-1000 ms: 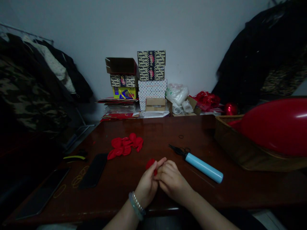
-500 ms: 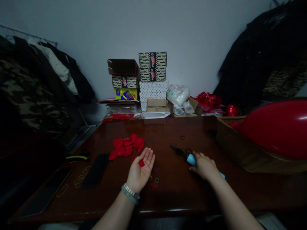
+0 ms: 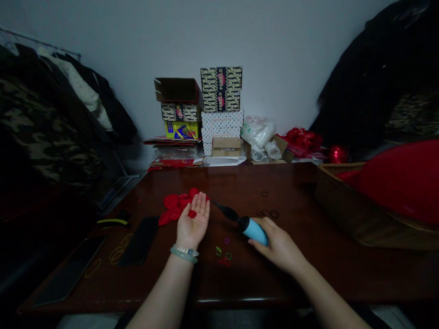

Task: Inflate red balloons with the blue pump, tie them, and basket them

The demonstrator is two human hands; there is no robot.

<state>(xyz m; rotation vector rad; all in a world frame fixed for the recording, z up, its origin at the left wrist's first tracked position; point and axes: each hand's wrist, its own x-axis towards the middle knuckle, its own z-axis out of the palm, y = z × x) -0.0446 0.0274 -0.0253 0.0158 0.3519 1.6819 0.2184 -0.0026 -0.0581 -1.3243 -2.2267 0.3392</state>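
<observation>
My left hand (image 3: 192, 224) is palm up with its fingers stretched out, and a small red piece (image 3: 192, 214) lies on the palm. Just behind it, a pile of red balloons (image 3: 170, 214) rests on the dark table (image 3: 288, 274). My right hand (image 3: 276, 242) is wrapped round a light blue hand pump (image 3: 255, 231), whose black nozzle points left towards my left fingertips. Small coloured rubber bands (image 3: 228, 256) lie between my forearms. Several black bands (image 3: 273, 214) are behind the pump.
Two dark flat devices (image 3: 140, 241) and tan rubber bands (image 3: 120, 249) lie at left, near a yellow-edged tool (image 3: 114, 222). At right, a basket (image 3: 346, 214) holds a large red balloon (image 3: 404, 183). Stacked boxes (image 3: 222, 123) and plastic bags (image 3: 259, 131) stand behind the table.
My right hand has lifted the pump and brought it left, its nozzle now near my left hand. My left hand has shifted slightly left and away from me.
</observation>
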